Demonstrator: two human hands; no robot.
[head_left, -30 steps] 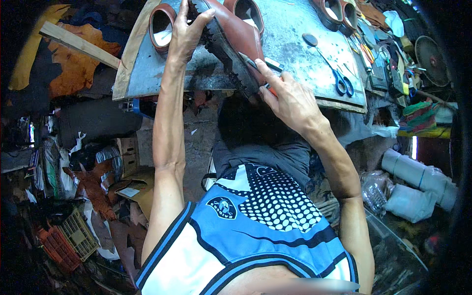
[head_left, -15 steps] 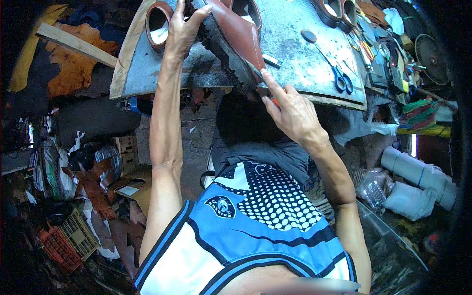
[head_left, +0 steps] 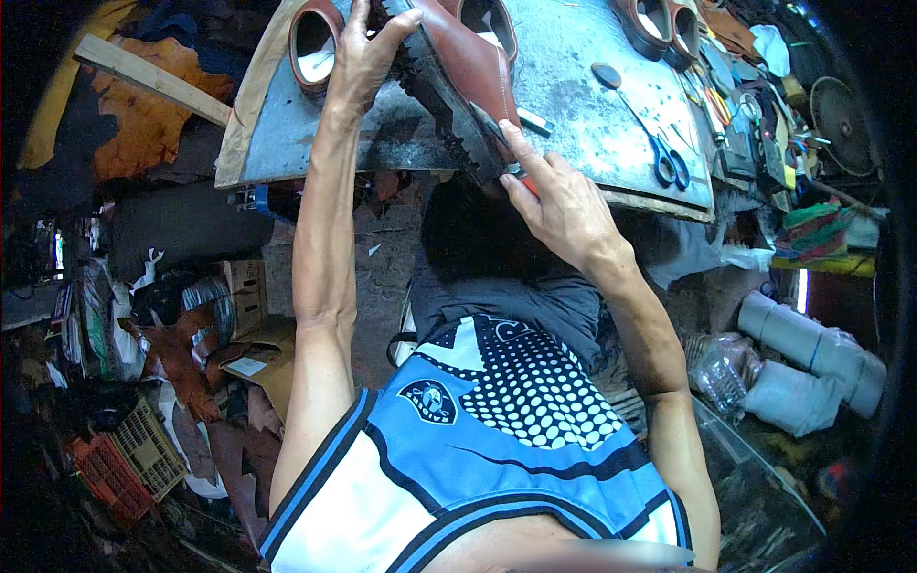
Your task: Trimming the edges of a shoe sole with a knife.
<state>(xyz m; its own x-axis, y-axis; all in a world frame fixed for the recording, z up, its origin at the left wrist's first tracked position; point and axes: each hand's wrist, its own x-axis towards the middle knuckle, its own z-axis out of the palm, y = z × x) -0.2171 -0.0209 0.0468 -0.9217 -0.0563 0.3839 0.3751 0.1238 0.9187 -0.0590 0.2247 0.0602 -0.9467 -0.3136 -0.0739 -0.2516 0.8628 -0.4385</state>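
A brown leather shoe (head_left: 475,59) lies tilted on its side at the near edge of the workbench, its black sole (head_left: 420,72) turned toward my left. The sole's outer rim is ragged, with uneven black material sticking out. My left hand (head_left: 367,59) grips the front part of the shoe from the sole side, thumb spread against it; its fingertips are cut off by the frame's top. In my right hand (head_left: 573,203) is a knife with an orange-red handle (head_left: 526,181). The index finger stretches along the knife, whose blade meets the sole edge near the heel.
More brown shoes stand on the metal-topped bench (head_left: 573,124): one (head_left: 312,53) left of my left hand, one behind the held shoe, a pair (head_left: 659,24) at the back right. Blue-handled scissors (head_left: 669,162) lie right. Tools crowd the right edge; a wooden plank (head_left: 153,78) juts out left.
My right hand has moved slightly up and left along the sole edge with the knife. My left hand keeps its grip on the shoe. The whole view has shifted a little.
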